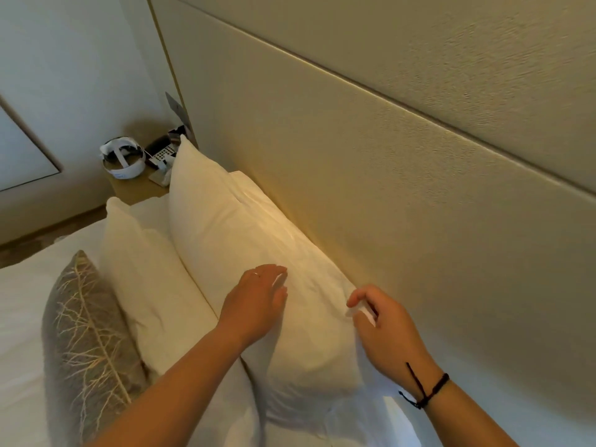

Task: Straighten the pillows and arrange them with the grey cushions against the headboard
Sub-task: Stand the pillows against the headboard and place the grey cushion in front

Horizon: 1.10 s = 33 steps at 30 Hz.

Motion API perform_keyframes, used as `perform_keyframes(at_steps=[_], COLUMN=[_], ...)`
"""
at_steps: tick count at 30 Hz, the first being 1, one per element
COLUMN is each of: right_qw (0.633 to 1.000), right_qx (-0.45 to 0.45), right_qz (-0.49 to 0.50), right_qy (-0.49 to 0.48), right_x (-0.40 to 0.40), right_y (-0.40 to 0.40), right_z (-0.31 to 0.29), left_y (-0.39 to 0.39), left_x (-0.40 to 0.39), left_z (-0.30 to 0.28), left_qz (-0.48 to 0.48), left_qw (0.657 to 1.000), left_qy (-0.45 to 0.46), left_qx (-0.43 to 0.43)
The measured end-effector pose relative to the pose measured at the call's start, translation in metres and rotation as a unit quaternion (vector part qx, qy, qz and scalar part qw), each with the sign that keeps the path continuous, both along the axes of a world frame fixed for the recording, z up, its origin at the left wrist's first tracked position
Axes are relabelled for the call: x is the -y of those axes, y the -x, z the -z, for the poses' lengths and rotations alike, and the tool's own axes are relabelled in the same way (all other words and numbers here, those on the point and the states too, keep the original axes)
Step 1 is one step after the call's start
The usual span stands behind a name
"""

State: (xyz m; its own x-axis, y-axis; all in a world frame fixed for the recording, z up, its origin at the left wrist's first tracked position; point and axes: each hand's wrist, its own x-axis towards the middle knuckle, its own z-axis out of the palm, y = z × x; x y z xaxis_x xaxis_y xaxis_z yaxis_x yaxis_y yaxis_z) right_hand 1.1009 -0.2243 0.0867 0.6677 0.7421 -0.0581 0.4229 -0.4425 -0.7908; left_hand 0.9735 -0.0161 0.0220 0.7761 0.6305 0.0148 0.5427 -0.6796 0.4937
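A large white pillow (232, 233) stands on edge against the beige headboard (403, 188). My left hand (258, 301) lies flat on its front face with the fingers apart. My right hand (383, 327) pinches the pillow's near top corner between thumb and fingers. In front of it leans a second white pillow (145, 272). A grey cushion (87, 337) with a pale branch pattern leans against that second pillow, further from the headboard.
A wooden bedside table (135, 188) beyond the pillows holds a white headset (124, 159), a remote control (163, 154) and small items. White bedding (22, 301) spreads to the left. The floor and a wall lie past the bed.
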Motion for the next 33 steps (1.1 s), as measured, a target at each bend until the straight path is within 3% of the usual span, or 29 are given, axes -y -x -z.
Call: perform_keyframes(at_steps=[4, 12, 19, 23, 27, 30, 33], right_qw=[0.987, 0.982, 0.978, 0.968, 0.954, 0.912, 0.906], right_qx=[0.142, 0.113, 0.159, 0.230, 0.223, 0.226, 0.189], right_qz=[-0.065, -0.105, -0.048, 0.011, -0.019, -0.087, -0.096], right_qy=[0.028, 0.109, 0.129, 0.099, 0.198, 0.332, 0.367], right_x=[0.011, 0.031, 0.055, 0.075, 0.083, 0.082, 0.088], right_y=[-0.003, -0.019, -0.019, -0.014, -0.024, -0.024, -0.019], right_z=[-0.020, -0.026, -0.029, -0.021, 0.003, 0.013, 0.020], left_y=[-0.036, -0.089, -0.099, -0.101, -0.102, -0.103, -0.101], left_x=[-0.013, -0.009, -0.006, -0.001, 0.009, 0.015, 0.012], left_z=[-0.012, -0.043, -0.072, -0.082, -0.073, -0.058, -0.046], left_qz=[0.027, 0.225, 0.234, 0.240, 0.219, 0.211, 0.214], left_qw=[0.999, 0.965, 0.963, 0.963, 0.969, 0.967, 0.960], left_qy=[-0.008, -0.077, -0.094, -0.094, -0.094, -0.116, -0.154], left_qx=[0.016, -0.111, -0.098, -0.073, -0.064, -0.080, -0.096])
